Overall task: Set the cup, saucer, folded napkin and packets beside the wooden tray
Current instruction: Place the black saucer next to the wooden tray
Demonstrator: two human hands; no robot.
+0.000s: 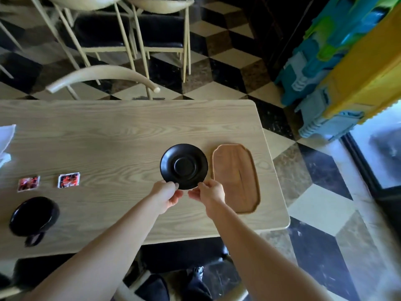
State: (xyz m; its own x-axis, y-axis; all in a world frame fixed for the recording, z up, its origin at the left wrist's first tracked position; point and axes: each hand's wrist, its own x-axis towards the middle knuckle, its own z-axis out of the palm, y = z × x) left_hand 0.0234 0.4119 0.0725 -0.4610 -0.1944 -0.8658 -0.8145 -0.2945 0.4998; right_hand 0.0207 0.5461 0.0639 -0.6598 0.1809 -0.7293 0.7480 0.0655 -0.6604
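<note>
A black saucer [184, 166] lies just left of the long wooden tray [235, 177] near the table's right end. My left hand [166, 195] and my right hand [209, 192] both pinch the saucer's near rim. A black cup [32, 216] stands near the front left edge, handle toward me. Two red and white packets [69, 180] [28, 183] lie flat behind the cup. A white napkin [5, 140] shows at the far left edge, partly cut off.
The light wooden table [121, 135] ends just right of the tray. Cream chairs [102, 79] stand at the far side. Colourful plastic crates [338, 68] are stacked on the chequered floor to the right. My legs and a dark seat are below the near edge.
</note>
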